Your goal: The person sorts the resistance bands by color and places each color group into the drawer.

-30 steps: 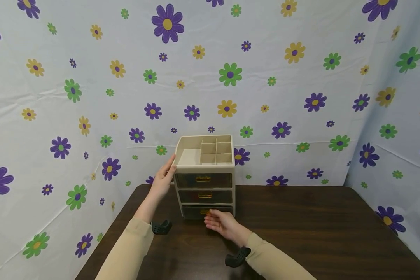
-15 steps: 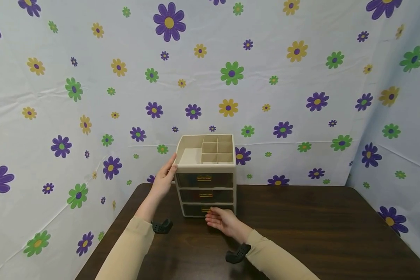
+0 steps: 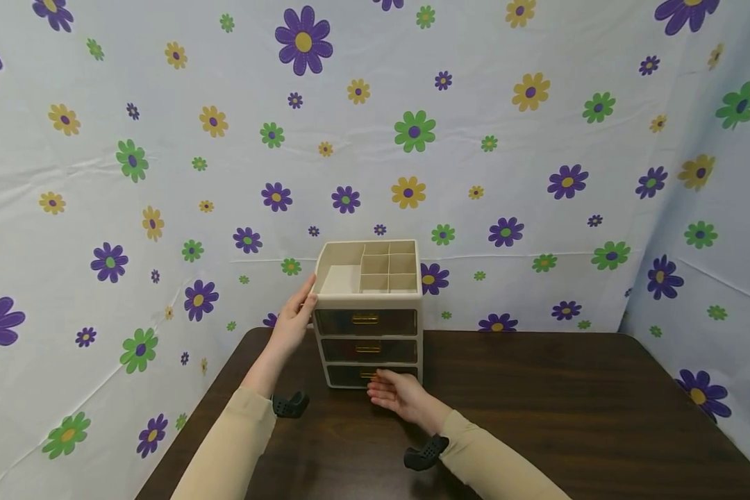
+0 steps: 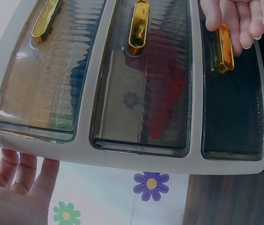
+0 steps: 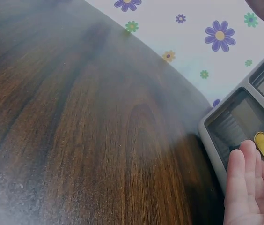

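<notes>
A cream desktop drawer organizer (image 3: 369,303) stands on the dark wood table. Its top has divided compartments, and below are three smoky clear drawers with gold handles. My left hand (image 3: 292,321) rests against its left side, fingers straight along the wall and thumb near the front top corner. At the bottom drawer (image 4: 232,117), my right hand (image 3: 405,398) pinches the gold handle (image 4: 225,51), thumb above and index finger below, the other fingers extended. All three drawers sit flush. Through the middle drawer (image 4: 122,117) something red shows; blue and green show in the top drawer (image 4: 33,103).
The table (image 3: 537,403) stretches right and toward me. Behind it hangs a white flower-print cloth (image 3: 475,160), close behind the organizer, with a side fold (image 3: 719,278) along the right. Each wrist carries a black camera mount, such as the right mount (image 3: 426,453).
The bottom drawer has slid slightly inward to sit flush, with my right hand following it. My left hand stays at the organizer's side. The head view has shifted a little.
</notes>
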